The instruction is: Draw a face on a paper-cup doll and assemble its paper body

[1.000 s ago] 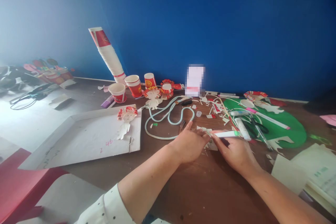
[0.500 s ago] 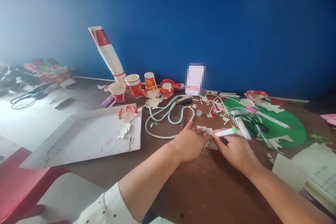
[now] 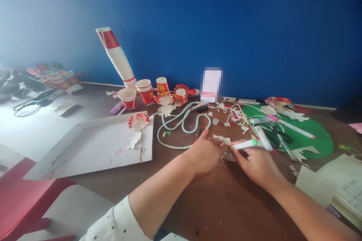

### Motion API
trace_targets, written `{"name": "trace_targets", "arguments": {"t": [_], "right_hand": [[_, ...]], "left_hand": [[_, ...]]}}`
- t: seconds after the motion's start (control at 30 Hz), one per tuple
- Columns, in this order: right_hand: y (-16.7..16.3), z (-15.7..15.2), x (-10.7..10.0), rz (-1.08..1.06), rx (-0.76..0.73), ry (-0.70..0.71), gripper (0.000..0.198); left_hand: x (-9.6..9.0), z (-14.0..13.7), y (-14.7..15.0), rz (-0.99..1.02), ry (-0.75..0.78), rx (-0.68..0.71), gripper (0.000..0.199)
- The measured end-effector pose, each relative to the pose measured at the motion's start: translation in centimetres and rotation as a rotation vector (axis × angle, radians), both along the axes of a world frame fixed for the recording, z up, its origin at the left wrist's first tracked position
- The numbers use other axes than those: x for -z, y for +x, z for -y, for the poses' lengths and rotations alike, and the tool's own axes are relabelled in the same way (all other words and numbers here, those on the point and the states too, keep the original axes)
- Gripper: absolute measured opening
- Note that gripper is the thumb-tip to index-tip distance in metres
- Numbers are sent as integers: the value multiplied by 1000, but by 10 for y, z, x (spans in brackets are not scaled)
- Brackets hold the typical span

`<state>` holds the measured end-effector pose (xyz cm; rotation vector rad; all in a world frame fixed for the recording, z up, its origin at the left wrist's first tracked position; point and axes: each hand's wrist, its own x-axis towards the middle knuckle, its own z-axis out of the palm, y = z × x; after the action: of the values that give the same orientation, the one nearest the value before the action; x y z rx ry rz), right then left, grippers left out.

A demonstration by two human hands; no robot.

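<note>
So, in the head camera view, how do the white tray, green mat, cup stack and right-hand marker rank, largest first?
1. White tray
2. Green mat, partly covered
3. Cup stack
4. Marker in the right hand

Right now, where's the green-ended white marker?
In the head view, the marker is right of centre, held in the right hand, just beside the left hand.

One camera, worn on the person's head, looks forward and down across a brown tabletop (image 3: 215, 205) toward a blue wall (image 3: 232, 19), which fills the upper part of the wide view. Two forearms (image 3: 162, 192) rise from the bottom edge, close to the lens; the left hand (image 3: 205, 154) and right hand (image 3: 260, 165) lie farther out, right of and below centre. A red chair (image 3: 22, 192) shows at lower left.
</note>
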<state>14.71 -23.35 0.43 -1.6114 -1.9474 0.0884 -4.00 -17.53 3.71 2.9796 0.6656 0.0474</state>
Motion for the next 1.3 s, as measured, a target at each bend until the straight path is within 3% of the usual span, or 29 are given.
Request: {"name": "trace_targets", "arguments": {"t": [1.3], "right_hand": [[1, 10, -1, 88, 12, 23, 30]], "left_hand": [[-1, 1, -1, 15, 12, 3, 32]]}}
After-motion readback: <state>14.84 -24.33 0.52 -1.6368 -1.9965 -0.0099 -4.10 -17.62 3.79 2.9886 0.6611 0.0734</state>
